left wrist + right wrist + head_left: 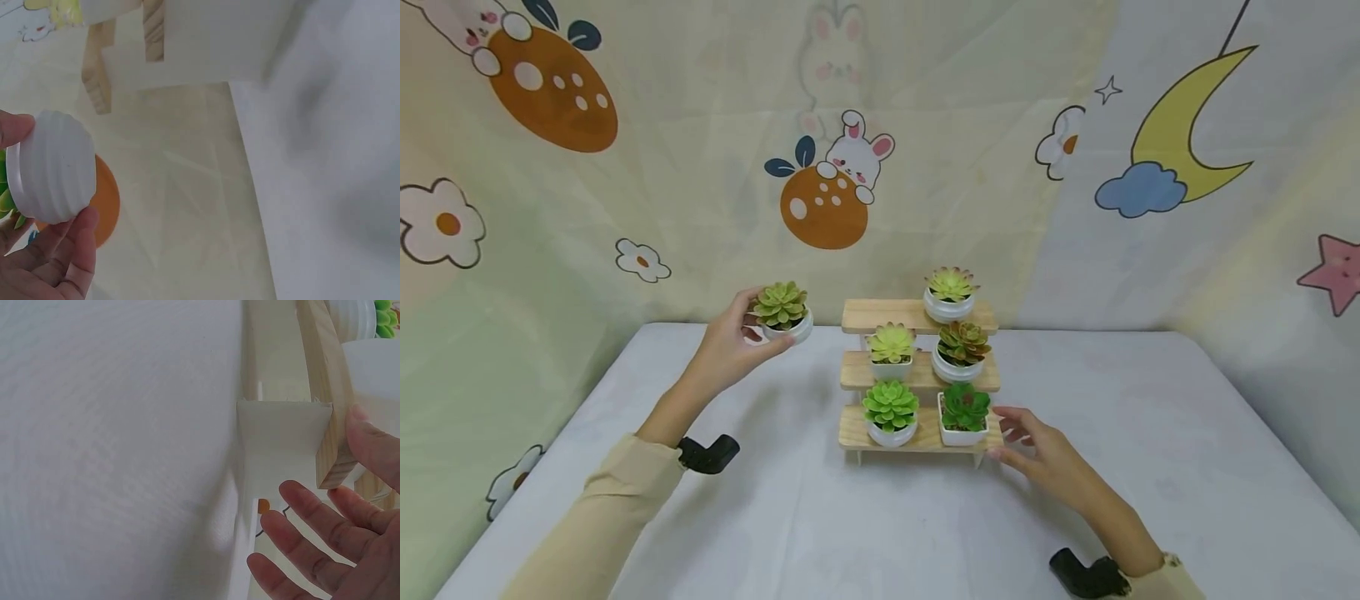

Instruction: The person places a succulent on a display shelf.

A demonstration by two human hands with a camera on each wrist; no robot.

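In the head view my left hand (730,337) holds a potted green succulent (781,307) in the air, left of a three-tier wooden plant stand (867,428). The left wrist view shows its white ribbed pot (59,165) tilted between thumb and fingers. My right hand (1037,454) is at the right end of the bottom shelf. In the right wrist view the thumb (375,447) touches the shelf board (331,381), the index fingertip is right at its end, and the other fingers are spread beneath.
On the stand are a yellow-green succulent (951,287) on top, a pale one (891,343) and a reddish one (962,343) in the middle, and a bright green one (891,406) and a dark green one (965,407) below. A white-covered table (760,533) meets a printed cloth backdrop (715,167).
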